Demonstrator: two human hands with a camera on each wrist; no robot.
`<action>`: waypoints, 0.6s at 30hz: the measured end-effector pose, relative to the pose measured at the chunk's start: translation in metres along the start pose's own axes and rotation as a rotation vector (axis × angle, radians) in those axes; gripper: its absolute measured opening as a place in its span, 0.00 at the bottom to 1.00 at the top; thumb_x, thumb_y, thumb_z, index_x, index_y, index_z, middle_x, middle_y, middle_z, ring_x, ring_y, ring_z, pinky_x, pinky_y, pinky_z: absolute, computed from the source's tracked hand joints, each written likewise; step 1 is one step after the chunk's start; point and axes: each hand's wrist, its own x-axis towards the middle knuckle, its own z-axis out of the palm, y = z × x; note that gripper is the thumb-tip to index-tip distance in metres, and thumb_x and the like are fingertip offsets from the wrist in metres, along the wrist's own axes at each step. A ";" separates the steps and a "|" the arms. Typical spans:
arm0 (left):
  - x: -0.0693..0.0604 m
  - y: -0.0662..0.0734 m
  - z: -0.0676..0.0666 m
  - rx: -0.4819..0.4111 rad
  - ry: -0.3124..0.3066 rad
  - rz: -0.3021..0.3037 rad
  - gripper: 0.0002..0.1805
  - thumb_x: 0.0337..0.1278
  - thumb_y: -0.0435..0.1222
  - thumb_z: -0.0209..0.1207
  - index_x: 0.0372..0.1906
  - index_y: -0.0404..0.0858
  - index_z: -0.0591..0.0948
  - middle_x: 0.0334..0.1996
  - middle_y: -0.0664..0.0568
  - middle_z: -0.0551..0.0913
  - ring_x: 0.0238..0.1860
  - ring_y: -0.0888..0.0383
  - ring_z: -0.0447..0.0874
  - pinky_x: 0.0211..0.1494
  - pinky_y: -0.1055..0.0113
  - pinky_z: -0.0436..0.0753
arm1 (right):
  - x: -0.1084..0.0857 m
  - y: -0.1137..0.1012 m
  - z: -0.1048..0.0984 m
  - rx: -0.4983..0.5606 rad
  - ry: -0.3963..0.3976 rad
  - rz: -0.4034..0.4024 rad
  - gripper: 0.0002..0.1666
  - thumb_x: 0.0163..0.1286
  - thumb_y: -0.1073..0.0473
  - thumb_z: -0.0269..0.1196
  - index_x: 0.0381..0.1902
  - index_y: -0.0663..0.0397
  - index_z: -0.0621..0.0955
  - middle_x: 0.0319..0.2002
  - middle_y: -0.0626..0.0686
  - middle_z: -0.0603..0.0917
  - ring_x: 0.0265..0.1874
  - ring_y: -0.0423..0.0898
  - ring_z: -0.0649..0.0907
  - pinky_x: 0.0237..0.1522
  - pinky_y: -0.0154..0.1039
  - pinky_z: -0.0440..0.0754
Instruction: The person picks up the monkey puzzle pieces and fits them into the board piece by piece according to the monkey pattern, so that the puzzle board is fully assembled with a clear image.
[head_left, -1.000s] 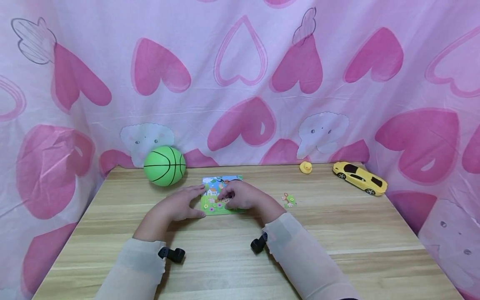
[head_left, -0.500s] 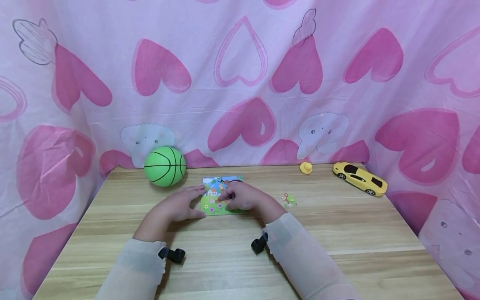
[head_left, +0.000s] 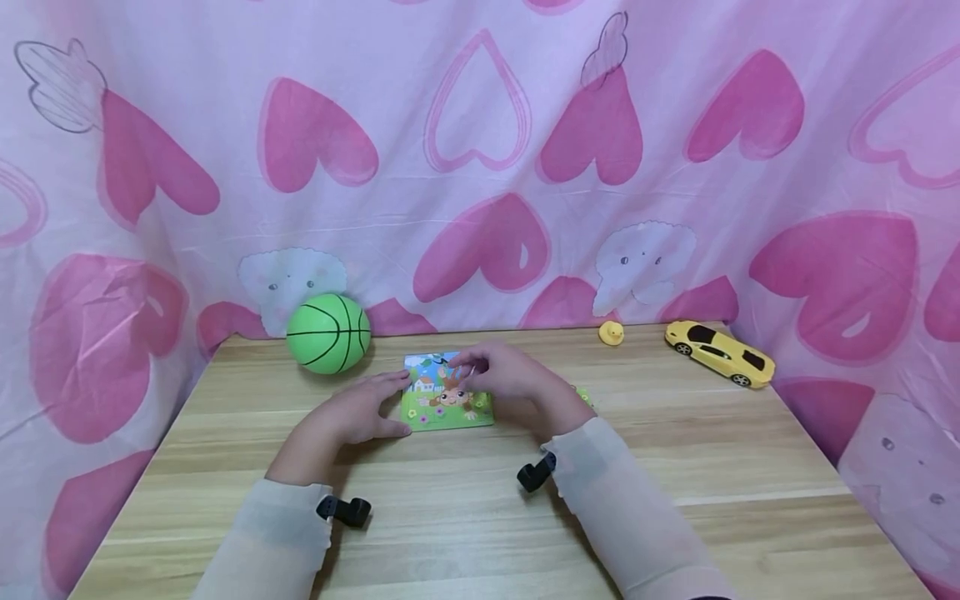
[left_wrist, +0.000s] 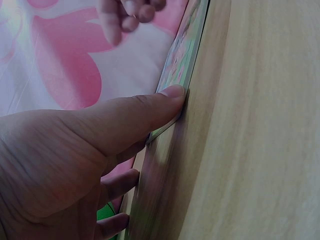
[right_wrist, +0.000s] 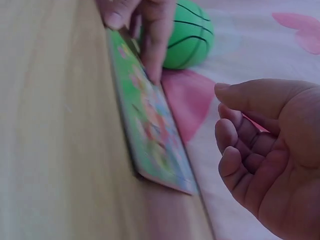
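A puzzle board with a cartoon monkey on grass lies flat on the table. My left hand rests at its left edge, the thumb touching the near left corner and the other fingers stretched out further back. In the left wrist view the thumb lies on that corner. My right hand hovers above the board's right part. The right wrist view shows this hand apart from the board, fingers loosely curled and holding nothing. A loose green puzzle piece is partly hidden behind the right wrist.
A green ball with black lines stands at the back left of the wooden table. Towards the back right are a small yellow duck and a yellow toy car. A pink heart-patterned curtain hangs behind.
My right hand has lifted off the puzzle board and moved slightly right, uncovering the monkey's face. Its wrist now partly covers the loose piece. My left hand has stayed in place.
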 end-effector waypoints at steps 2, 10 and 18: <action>0.000 0.000 0.000 0.002 0.004 0.003 0.49 0.62 0.55 0.73 0.84 0.46 0.66 0.86 0.47 0.61 0.86 0.34 0.56 0.87 0.34 0.60 | -0.006 0.001 -0.010 -0.018 0.025 0.012 0.23 0.74 0.55 0.70 0.65 0.43 0.86 0.46 0.46 0.87 0.47 0.47 0.81 0.48 0.40 0.84; 0.001 -0.002 0.001 0.000 -0.003 -0.012 0.49 0.62 0.55 0.73 0.84 0.48 0.65 0.87 0.49 0.60 0.86 0.35 0.54 0.87 0.34 0.59 | -0.041 0.023 -0.047 -0.043 0.094 0.060 0.21 0.74 0.55 0.70 0.64 0.39 0.87 0.46 0.46 0.88 0.46 0.49 0.80 0.49 0.41 0.83; 0.001 -0.001 0.001 -0.019 -0.010 -0.028 0.49 0.62 0.55 0.73 0.84 0.50 0.65 0.87 0.49 0.59 0.87 0.36 0.54 0.87 0.33 0.60 | -0.079 0.069 -0.074 -0.061 0.153 0.191 0.24 0.76 0.54 0.69 0.68 0.44 0.84 0.49 0.49 0.87 0.48 0.49 0.82 0.46 0.41 0.87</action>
